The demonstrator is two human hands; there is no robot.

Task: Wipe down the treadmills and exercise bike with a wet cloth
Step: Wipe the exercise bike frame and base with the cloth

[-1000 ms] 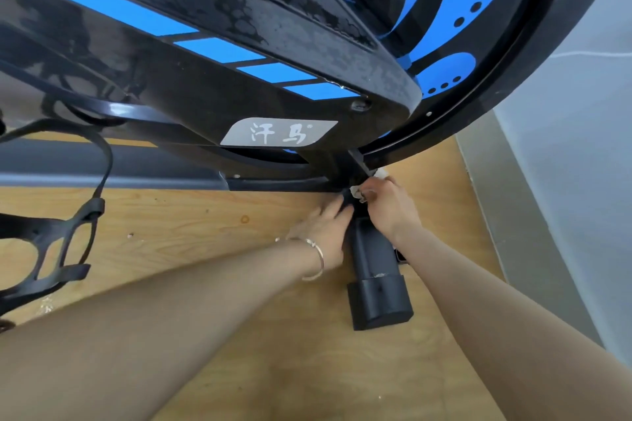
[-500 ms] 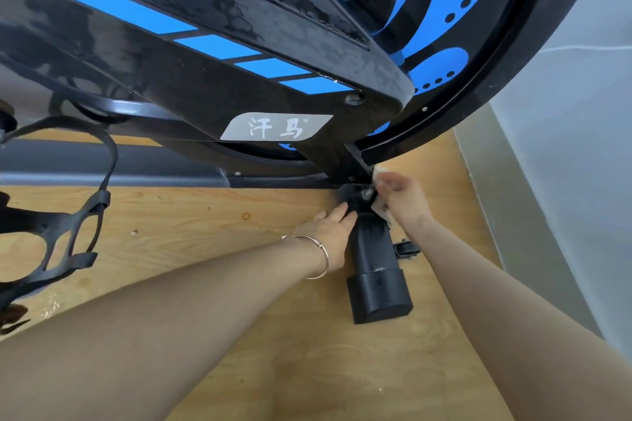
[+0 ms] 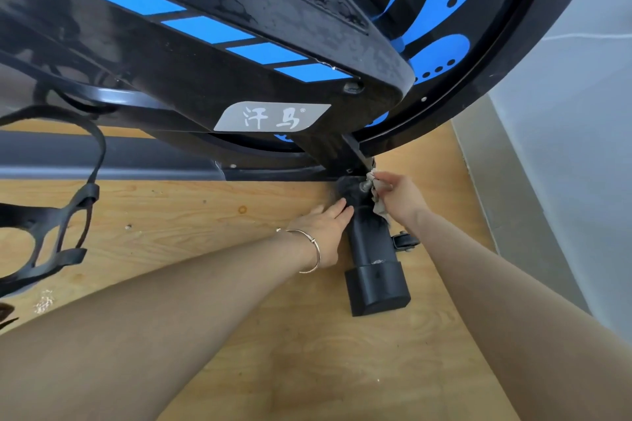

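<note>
My right grip (image 3: 400,195) is closed on the cloth (image 3: 379,207), fingers and thumb bunched around the crumpled grey-white rag. It presses the rag against the far end of the black foot bar (image 3: 369,243), where the bar joins the frame of the exercise bike (image 3: 205,79). The cloth sits just right of a small metal bolt (image 3: 364,185) at that joint, and part of it hangs down below my fingers along the right side of the bar.

My left grip (image 3: 325,225) is apart, with the fingers straight and lying together. The fingertips rest against the left side of the same bar, just near of the dusty joint. A thin silver bracelet (image 3: 313,251) circles that wrist.

The foot bar runs toward me along the wooden floor (image 3: 171,215) and ends in a blocky black end cap (image 3: 378,287). A small black wheel (image 3: 405,241) sticks out on its right side, just beside my right forearm.

Above my hands hangs the black and blue body of the bike, with a silver label plate (image 3: 272,116) carrying white characters. The big flywheel (image 3: 444,44), with its blue pattern, curves down at the far right. A black pedal strap (image 3: 61,215) dangles at the left. A pale wall (image 3: 564,113) stands on the right, beyond the edge of the floor.
</note>
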